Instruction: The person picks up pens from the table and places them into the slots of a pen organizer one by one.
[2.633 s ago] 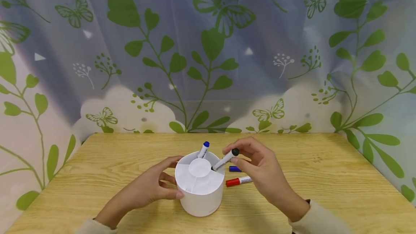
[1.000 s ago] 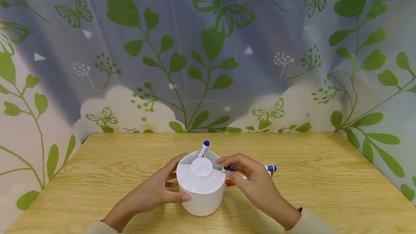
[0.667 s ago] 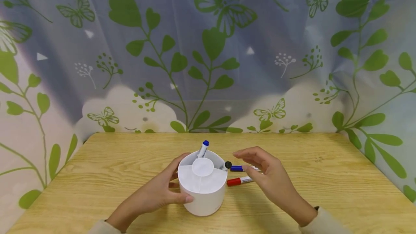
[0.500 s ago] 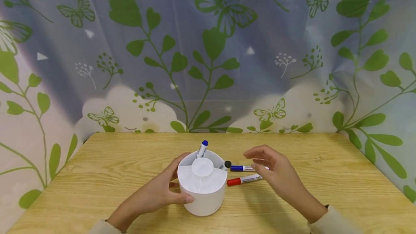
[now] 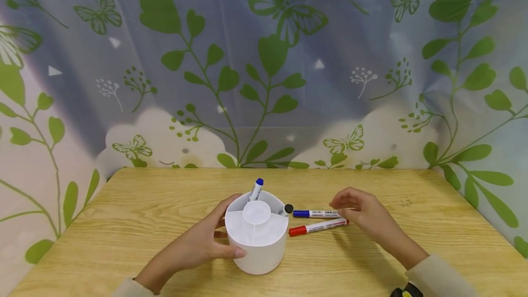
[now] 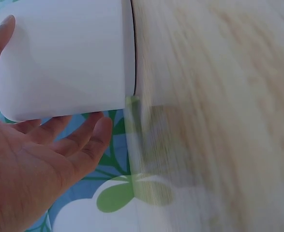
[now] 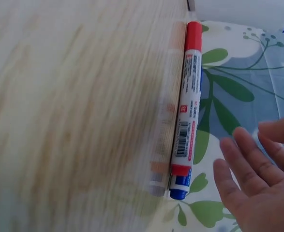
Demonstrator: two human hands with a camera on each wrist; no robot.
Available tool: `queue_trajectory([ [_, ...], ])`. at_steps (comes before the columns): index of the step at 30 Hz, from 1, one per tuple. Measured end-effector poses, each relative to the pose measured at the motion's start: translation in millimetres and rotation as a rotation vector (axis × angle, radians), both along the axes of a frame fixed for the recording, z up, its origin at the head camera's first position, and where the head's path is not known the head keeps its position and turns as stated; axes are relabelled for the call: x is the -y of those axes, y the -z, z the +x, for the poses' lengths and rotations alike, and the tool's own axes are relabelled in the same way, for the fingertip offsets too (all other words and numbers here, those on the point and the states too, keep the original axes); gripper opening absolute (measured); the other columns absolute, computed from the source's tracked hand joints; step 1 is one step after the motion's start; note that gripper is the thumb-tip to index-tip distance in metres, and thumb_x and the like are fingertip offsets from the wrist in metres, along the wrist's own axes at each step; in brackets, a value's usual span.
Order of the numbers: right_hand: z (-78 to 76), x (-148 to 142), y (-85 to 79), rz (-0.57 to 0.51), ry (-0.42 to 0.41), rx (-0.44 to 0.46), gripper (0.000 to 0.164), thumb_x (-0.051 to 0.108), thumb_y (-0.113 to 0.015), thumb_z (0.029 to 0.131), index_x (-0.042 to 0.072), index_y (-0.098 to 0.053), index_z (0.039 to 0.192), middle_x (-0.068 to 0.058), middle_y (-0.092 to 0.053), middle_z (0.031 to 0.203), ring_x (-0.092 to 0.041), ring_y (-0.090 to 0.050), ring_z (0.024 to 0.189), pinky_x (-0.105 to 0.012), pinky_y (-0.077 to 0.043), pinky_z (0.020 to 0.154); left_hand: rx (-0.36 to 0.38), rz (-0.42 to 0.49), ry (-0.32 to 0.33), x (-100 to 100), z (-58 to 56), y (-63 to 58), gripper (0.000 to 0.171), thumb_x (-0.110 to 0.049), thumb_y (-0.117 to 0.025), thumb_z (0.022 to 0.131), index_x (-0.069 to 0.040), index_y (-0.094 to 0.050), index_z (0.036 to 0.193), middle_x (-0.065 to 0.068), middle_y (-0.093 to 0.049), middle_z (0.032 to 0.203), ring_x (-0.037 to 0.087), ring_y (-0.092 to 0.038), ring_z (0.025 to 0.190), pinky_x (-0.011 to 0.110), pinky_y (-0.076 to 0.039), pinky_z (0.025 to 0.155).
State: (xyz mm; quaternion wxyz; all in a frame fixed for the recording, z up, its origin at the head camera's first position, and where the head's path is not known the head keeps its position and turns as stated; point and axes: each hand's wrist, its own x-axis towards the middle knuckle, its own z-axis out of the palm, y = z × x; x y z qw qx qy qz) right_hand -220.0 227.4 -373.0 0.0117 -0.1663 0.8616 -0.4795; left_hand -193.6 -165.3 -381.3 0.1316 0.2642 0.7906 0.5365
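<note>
A round white pen holder (image 5: 259, 259) with divided compartments stands on the table. My left hand (image 5: 191, 242) holds its left side, thumb at the front and fingers behind; in the left wrist view the thumb and fingers lie around the white wall (image 6: 69, 58). Inside lean a blue-tipped marker (image 5: 256, 190) at the back and a black-capped marker (image 5: 287, 209) in the right compartment. My right hand (image 5: 369, 217), holding nothing, hovers by the right ends of a blue marker (image 5: 316, 214) and a red marker (image 5: 319, 227) lying on the table. The right wrist view shows its fingers apart from the red marker (image 7: 187, 96).
The wooden table (image 5: 173, 196) runs back to a curtain (image 5: 231, 118) with green leaves and butterflies. Beside the right sleeve, a dark object (image 5: 407, 290) with a yellow spot shows at the bottom edge.
My right hand lowered the black-capped marker into the right compartment, let go, and moved right over the table markers' far ends. My left hand stays on the pen holder, which has shifted slightly right.
</note>
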Motion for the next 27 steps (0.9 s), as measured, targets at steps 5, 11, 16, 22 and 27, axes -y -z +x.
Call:
queue_trajectory([
  [5, -3.6, -5, 2.2, 0.008, -0.042, 0.051, 0.019, -0.002, -0.065, 0.098, -0.004, -0.066, 0.117, -0.022, -0.072, 0.117, -0.034, -0.071, 0.107, -0.033, -0.062, 0.077, -0.004, -0.002, 0.002, 1, -0.5, -0.1, 0.103, -0.024, -0.088, 0.087, -0.022, -0.022, 0.166, 0.010, -0.046, 0.158, 0.039, -0.051, 0.141, 0.055, -0.047, 0.110],
  [11, -5.6, -7, 5.7, 0.025, -0.040, 0.095, 0.018, -0.004, -0.065, 0.097, -0.005, -0.065, 0.115, -0.021, -0.072, 0.115, -0.031, -0.071, 0.106, -0.033, -0.062, 0.078, -0.008, -0.002, 0.008, 2, 0.2, -0.8, 0.102, -0.025, -0.087, 0.088, -0.020, -0.022, 0.166, 0.010, -0.046, 0.159, 0.041, -0.049, 0.143, 0.060, -0.048, 0.110],
  [16, -7.1, -7, 10.5, 0.059, -0.026, 0.073, 0.016, -0.007, -0.066, 0.095, -0.005, -0.066, 0.111, -0.019, -0.073, 0.110, -0.032, -0.071, 0.105, -0.030, -0.060, 0.077, -0.021, -0.008, 0.013, 2, 1.2, -1.3, 0.101, -0.025, -0.086, 0.089, -0.019, -0.021, 0.166, 0.013, -0.045, 0.159, 0.042, -0.049, 0.143, 0.060, -0.049, 0.109],
  [22, -7.5, -8, 14.7, 0.096, -0.022, 0.030, 0.015, -0.011, -0.067, 0.091, -0.003, -0.067, 0.104, -0.014, -0.073, 0.103, -0.025, -0.070, 0.099, -0.026, -0.057, 0.077, -0.026, -0.007, 0.013, 2, 0.4, -0.4, 0.101, -0.024, -0.087, 0.088, -0.020, -0.022, 0.166, 0.012, -0.045, 0.159, 0.041, -0.050, 0.142, 0.057, -0.049, 0.108],
  [27, -7.2, -9, 17.9, 0.142, -0.034, 0.000, 0.017, -0.013, -0.067, 0.087, -0.002, -0.067, 0.100, -0.011, -0.072, 0.099, -0.020, -0.067, 0.092, -0.026, -0.056, 0.077, -0.013, -0.004, 0.007, 1, -0.6, 0.4, 0.101, -0.024, -0.087, 0.088, -0.022, -0.022, 0.165, 0.009, -0.046, 0.159, 0.040, -0.050, 0.142, 0.055, -0.048, 0.109],
])
